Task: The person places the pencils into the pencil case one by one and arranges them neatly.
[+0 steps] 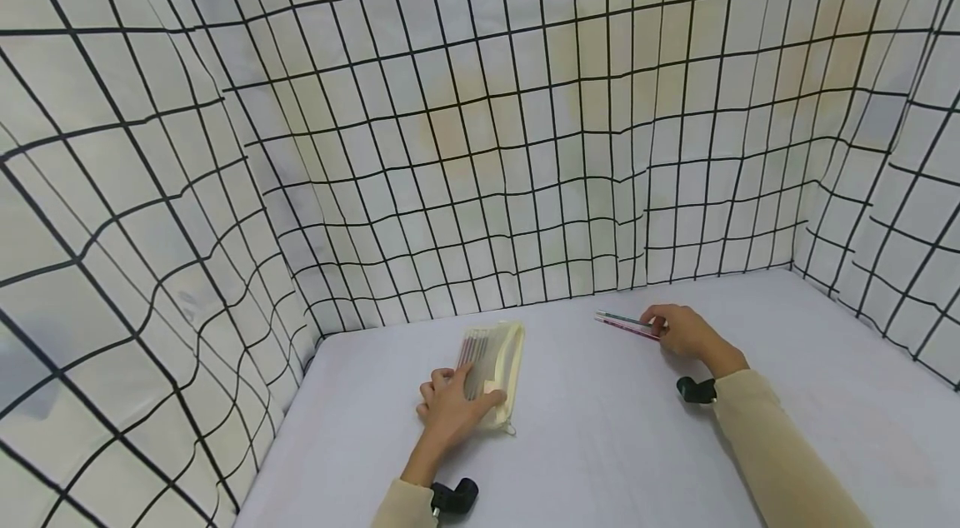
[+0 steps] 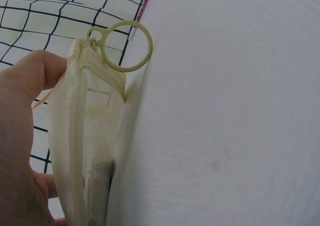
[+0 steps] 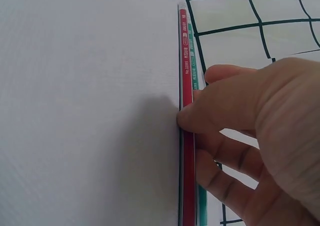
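Observation:
A pale yellow zip pouch (image 1: 516, 357) with a see-through mesh face lies on the white table, and several slim sticks (image 1: 474, 343) show inside it. My left hand (image 1: 452, 409) rests across the pouch's near half, fingers spread over it and thumb by its right edge. A ring-shaped zip pull (image 2: 148, 53) sticks out at the pouch's corner in the left wrist view. Farther right, my right hand (image 1: 681, 331) pinches a red pencil (image 3: 187, 156) and a green pencil (image 3: 202, 206) side by side between thumb and fingers. Both point leftward in the head view.
The white table (image 1: 570, 428) runs back to a white cloth wall (image 1: 562, 203) with a black grid, which also closes off both sides. A black wrist device (image 1: 456, 498) sits at the left wrist and another dark device (image 1: 696, 390) at the right.

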The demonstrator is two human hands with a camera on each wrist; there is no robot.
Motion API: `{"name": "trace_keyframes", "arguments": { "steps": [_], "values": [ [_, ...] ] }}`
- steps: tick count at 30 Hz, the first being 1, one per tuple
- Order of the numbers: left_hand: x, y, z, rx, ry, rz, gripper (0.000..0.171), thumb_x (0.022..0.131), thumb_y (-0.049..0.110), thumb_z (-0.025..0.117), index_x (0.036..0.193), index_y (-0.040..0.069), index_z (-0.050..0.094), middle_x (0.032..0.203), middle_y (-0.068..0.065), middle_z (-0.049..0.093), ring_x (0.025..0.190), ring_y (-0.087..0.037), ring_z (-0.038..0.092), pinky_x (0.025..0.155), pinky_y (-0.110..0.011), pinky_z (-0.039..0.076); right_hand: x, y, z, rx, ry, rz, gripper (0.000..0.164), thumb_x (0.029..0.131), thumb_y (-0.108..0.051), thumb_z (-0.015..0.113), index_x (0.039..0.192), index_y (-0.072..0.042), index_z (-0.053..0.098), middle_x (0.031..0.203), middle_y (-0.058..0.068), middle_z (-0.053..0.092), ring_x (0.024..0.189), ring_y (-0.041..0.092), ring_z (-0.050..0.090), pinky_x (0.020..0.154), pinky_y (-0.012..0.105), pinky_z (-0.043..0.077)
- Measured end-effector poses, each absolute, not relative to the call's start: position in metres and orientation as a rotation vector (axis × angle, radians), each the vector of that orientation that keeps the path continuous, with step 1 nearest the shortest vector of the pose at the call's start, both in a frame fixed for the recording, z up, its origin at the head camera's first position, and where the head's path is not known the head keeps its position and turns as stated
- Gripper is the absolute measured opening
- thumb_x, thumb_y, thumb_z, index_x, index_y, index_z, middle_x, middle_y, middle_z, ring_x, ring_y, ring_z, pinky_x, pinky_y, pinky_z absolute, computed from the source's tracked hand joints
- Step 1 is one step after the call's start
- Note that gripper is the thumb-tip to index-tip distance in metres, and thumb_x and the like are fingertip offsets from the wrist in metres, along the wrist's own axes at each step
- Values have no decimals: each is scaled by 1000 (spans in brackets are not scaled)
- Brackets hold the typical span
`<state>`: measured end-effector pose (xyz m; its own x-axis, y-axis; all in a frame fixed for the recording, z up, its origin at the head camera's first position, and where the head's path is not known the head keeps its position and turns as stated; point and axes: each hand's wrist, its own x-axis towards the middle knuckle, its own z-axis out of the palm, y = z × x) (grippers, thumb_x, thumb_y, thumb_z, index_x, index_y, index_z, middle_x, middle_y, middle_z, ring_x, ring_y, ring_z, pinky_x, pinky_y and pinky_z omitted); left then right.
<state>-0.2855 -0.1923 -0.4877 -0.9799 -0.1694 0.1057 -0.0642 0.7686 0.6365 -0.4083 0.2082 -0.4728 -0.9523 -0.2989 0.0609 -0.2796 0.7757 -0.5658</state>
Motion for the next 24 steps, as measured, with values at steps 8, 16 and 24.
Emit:
{"name": "trace_keyframes", "arguments": {
  "steps": [8,16,24],
  "values": [
    [-284,-192,-486,181,-2803,-1012,90,73,59,74,149,15,52,141,-19,41,124,-40,33,87,-57,27,-409,205,-472,-501,2951,-770,42,81,8,64,119,-8,66,102,12,69,89,26,60,78,44,51],
    [-285,-192,-487,191,-2807,-1006,91,73,60,74,149,16,52,140,-19,41,124,-40,33,88,-56,27,-406,204,-470,-491,2943,-741,40,82,5,68,119,-9,65,101,10,69,85,25,59,71,40,51],
    [-284,-191,-486,197,-2809,-1004,90,73,59,75,149,16,53,140,-19,41,123,-40,33,88,-56,27,-406,205,-469,-487,2890,-807,43,83,3,68,124,-9,63,106,12,69,83,24,59,56,35,50]
  ]
}}
